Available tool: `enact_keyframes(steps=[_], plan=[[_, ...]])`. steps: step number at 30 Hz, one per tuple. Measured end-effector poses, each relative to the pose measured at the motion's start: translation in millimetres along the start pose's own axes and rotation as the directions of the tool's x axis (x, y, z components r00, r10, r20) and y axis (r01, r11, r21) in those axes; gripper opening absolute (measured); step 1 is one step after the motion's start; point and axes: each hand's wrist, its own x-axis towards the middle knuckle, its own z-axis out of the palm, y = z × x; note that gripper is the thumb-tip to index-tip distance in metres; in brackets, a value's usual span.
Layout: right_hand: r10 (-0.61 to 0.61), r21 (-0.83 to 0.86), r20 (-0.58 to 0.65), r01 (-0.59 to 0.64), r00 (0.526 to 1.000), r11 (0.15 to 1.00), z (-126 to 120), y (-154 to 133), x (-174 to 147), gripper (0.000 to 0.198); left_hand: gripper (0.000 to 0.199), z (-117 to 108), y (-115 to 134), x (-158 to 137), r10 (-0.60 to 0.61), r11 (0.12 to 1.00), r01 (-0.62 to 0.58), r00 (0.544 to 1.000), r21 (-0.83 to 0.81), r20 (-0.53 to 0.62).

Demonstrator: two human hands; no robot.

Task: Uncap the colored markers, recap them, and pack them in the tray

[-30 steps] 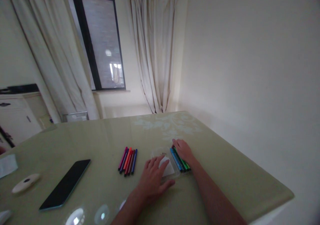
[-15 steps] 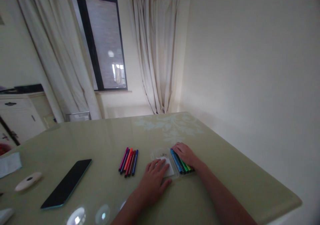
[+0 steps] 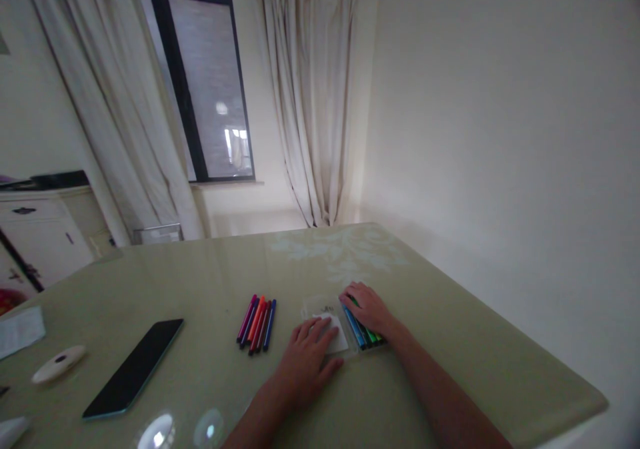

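Observation:
My left hand (image 3: 311,356) lies flat with its fingers apart, over the lid side of a clear plastic case (image 3: 313,304) and the white paper (image 3: 339,340) on it. In the right half of the case, blue, dark and green felt-tip pens (image 3: 356,329) lie side by side. My right hand (image 3: 367,307) rests across the upper part of these pens, fingers bent loosely over them and the fingertips by the blue one. Its palm side is hidden. Left of the case, several pink, orange, red and blue felt-tip pens (image 3: 258,324) lie together on the table.
A dark tablet or phone (image 3: 135,369) lies on the glossy green table (image 3: 215,276), with an oval white object (image 3: 59,364) to its left. A pale cloth or paper (image 3: 21,331) is at the left edge. The wall (image 3: 500,169) runs along the table's right side.
My right hand has shifted slightly left over the pens, its fingertips now covering the top of the blue one. My left hand stays in place.

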Motion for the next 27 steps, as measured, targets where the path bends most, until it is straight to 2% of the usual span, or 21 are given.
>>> enact_keyframes(steps=[5,11,27], plan=[[-0.057,-0.012,0.002,0.057,0.998,0.998,-1.6,-3.1,-5.4,0.028,0.056,3.1,-1.9,-0.1,0.017,1.000,-0.017,1.000,0.016,-0.021],[-0.043,-0.072,-0.015,0.042,0.999,0.997,4.2,-2.5,-3.0,0.026,0.056,4.6,-2.5,-0.9,0.019,1.000,-0.018,0.999,0.019,-0.028],[-0.098,-0.031,-0.093,0.095,0.991,0.995,5.6,-0.4,-2.4,0.017,0.056,4.8,-2.5,-0.3,0.015,1.000,-0.014,0.999,0.005,-0.035]])
